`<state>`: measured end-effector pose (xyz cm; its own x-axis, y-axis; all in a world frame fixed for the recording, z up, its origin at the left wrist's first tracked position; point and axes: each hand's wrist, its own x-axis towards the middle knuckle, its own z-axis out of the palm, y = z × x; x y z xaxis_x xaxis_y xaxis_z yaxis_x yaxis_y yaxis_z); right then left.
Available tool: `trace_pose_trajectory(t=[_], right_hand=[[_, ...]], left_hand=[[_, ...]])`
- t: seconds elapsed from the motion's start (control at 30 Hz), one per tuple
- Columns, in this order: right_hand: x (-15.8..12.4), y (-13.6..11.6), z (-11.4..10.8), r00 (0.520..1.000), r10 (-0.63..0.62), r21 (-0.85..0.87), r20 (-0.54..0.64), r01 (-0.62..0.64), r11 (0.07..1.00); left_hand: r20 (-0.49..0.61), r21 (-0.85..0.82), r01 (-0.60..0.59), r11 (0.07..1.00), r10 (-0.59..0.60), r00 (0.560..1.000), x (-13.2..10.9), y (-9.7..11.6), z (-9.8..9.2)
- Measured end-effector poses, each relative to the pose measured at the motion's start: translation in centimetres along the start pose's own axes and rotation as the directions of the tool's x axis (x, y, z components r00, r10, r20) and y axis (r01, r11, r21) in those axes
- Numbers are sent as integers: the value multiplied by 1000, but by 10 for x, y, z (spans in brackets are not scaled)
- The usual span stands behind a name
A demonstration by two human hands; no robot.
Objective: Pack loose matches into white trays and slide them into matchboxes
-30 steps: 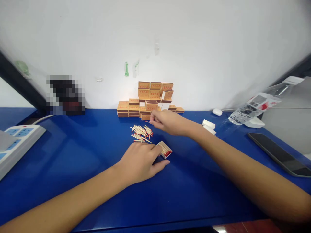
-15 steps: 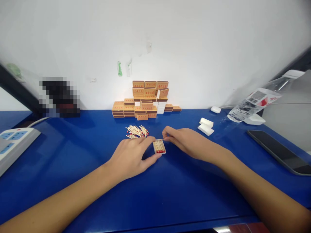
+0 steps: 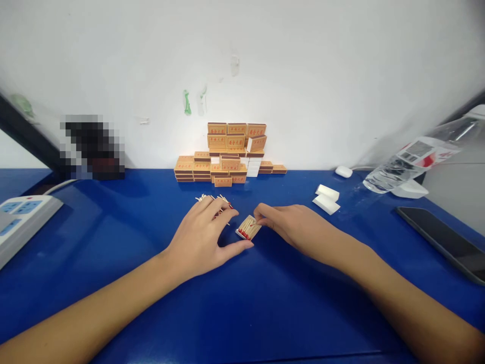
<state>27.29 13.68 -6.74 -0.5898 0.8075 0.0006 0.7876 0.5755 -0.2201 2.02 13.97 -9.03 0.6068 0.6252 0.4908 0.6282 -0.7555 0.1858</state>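
A small white matchbox tray (image 3: pixel 238 234) full of red-tipped matches (image 3: pixel 247 228) sits turned at an angle between my hands. My right hand (image 3: pixel 299 222) pinches at the tray's upper right corner, with its fingertips covering that edge. To the left, my left hand (image 3: pixel 200 237) is open, thumb and fingers spread apart around the tray's left side without visibly gripping it. Behind my left fingers lies a loose heap of matches (image 3: pixel 224 198), partly hidden by them.
Stacked yellow matchboxes (image 3: pixel 217 142) stand against the white wall. White paper-like pieces (image 3: pixel 326 202), a white earbud case (image 3: pixel 343 172), a leaning plastic bottle (image 3: pixel 417 154) and a black phone (image 3: pixel 443 240) are at right. A power strip (image 3: pixel 26 217) lies at left on the blue table (image 3: pixel 242 308).
My left fingers have come away from the tray and spread over the match heap. The tray has rotated, its match heads now pointing lower left, with my right fingers at its corner.
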Motion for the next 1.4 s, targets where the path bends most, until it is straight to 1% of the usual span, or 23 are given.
trace_pose_trajectory(t=[0.1,0.17,0.33,0.43,0.6,0.7,0.8,0.9,0.97,1.1,1.23,1.4], right_hand=[[-1,-7,1,1000,-26,-145,17,28,989],[-1,-12,1,999,-41,-202,18,44,978],[1,-20,3,998,-60,-250,35,66,966],[2,-20,8,996,-72,-227,51,82,970],[0,-17,12,998,-47,-167,34,52,985],[-1,-18,9,998,-62,-65,24,63,996],[-2,-19,5,996,-91,48,-12,92,995],[-3,-17,4,992,-120,112,-28,123,986],[-3,-16,4,990,-131,137,-41,136,981],[-3,-15,5,990,-111,166,-88,124,978],[-2,-15,7,990,-103,178,-95,119,977],[-1,-15,7,984,-107,210,-144,136,968]], left_hand=[[-3,11,9,1000,-9,1000,0,2,8],[4,5,3,1000,-3,1000,1,3,10],[13,0,7,1000,-7,1000,1,2,8],[26,-12,12,1000,-12,1000,1,2,7],[25,-45,5,999,-4,1000,-1,2,6],[26,-57,-2,998,3,1000,-1,2,5],[21,-62,-15,998,16,1000,-1,2,3],[19,-64,-22,998,24,1000,0,2,2],[24,-66,-28,997,30,999,0,2,2],[28,-79,-48,996,50,998,-1,1,2],[29,-85,-71,994,73,997,-1,1,0],[85,-47,-74,996,78,993,-2,4,-7]])
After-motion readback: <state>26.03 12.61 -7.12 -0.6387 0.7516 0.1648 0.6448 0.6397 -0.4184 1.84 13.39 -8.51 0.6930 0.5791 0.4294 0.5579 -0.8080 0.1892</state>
